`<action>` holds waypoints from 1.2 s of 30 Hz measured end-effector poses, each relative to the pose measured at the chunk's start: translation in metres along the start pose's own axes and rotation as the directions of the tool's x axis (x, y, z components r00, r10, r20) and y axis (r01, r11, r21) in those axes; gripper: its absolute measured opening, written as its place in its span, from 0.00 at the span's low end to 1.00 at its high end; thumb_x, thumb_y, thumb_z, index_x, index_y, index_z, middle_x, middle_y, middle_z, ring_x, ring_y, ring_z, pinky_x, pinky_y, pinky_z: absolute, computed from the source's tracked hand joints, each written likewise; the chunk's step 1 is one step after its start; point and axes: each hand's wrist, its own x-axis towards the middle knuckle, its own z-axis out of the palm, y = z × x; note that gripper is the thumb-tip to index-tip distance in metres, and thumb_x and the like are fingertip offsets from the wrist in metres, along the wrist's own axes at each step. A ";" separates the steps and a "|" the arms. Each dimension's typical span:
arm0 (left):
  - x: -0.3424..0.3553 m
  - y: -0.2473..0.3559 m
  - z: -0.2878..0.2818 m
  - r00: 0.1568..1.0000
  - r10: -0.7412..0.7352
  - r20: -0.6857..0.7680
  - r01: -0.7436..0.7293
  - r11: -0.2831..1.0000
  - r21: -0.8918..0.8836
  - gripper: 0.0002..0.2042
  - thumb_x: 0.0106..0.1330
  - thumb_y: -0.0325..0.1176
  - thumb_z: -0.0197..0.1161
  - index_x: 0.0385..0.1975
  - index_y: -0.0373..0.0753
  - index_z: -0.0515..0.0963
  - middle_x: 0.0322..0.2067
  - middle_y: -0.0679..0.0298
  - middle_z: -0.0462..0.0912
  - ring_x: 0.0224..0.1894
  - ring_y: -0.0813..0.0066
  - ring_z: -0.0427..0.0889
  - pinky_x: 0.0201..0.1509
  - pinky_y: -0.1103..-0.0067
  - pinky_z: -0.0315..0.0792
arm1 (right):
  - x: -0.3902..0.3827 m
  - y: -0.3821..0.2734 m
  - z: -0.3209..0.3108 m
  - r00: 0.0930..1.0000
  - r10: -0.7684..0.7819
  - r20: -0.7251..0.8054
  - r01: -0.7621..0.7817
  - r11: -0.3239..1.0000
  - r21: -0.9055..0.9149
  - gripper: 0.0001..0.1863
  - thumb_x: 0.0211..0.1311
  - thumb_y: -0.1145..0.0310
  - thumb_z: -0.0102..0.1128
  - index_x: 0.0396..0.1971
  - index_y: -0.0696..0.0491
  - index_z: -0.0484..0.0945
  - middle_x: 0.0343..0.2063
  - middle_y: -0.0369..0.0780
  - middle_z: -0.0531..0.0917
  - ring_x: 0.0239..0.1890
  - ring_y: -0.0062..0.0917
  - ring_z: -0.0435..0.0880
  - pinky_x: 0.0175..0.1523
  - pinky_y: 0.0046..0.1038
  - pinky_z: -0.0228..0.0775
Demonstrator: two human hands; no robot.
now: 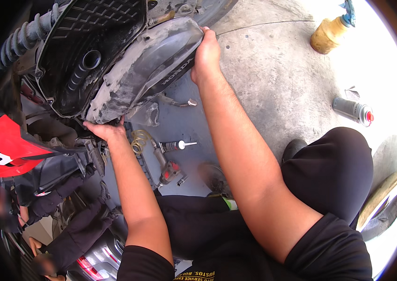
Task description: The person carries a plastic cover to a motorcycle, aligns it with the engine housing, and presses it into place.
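My two hands hold a dusty black-and-grey air filter box cover (149, 65) from a scooter. My left hand (107, 130) supports its lower end, fingers partly hidden beneath it. At the upper right end, my right hand (206, 56) is wrapped round the edge, with most fingers out of sight behind the cover. Just left of the cover is the open black air filter box (109, 28), with a ribbed inner wall and a round intake tube (90, 60) inside. The cover lies tilted along the box's right rim; whether they touch all along is hidden.
On the floor below are a coiled hose (139, 140), a power wrench (167, 169) and a nozzled tube (174, 145). A spray can (351, 110), yellowish bottle (326, 37) and tyre (387, 210) stand right. A coil spring (25, 40) and red panel (6, 140) flank the left; people stand lower left.
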 end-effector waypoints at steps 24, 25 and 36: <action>0.015 0.003 -0.006 0.999 -0.034 -0.001 0.034 0.994 0.105 0.44 0.69 0.76 0.38 0.79 0.54 0.54 0.79 0.63 0.54 0.78 0.53 0.54 0.72 0.37 0.47 | -0.035 -0.003 0.000 0.840 -0.510 0.184 0.496 0.587 -0.640 0.52 0.58 0.46 0.76 0.68 0.64 0.56 0.59 0.58 0.62 0.63 0.49 0.68 0.69 0.43 0.62; 0.016 0.004 -0.008 1.000 -0.026 -0.006 0.026 0.993 0.118 0.44 0.69 0.76 0.38 0.79 0.54 0.54 0.79 0.63 0.54 0.78 0.53 0.54 0.71 0.37 0.47 | -0.038 -0.005 0.001 0.842 -0.507 0.184 0.494 0.588 -0.640 0.52 0.58 0.46 0.76 0.68 0.64 0.56 0.59 0.58 0.62 0.63 0.49 0.68 0.69 0.43 0.62; 0.013 0.008 -0.011 1.000 0.010 -0.006 -0.009 0.990 0.143 0.44 0.69 0.76 0.39 0.79 0.55 0.54 0.78 0.65 0.54 0.78 0.55 0.55 0.70 0.38 0.51 | -0.040 -0.008 -0.002 0.928 -0.338 0.155 0.360 0.715 -0.599 0.69 0.38 0.43 0.87 0.71 0.65 0.52 0.64 0.59 0.59 0.68 0.48 0.65 0.73 0.43 0.63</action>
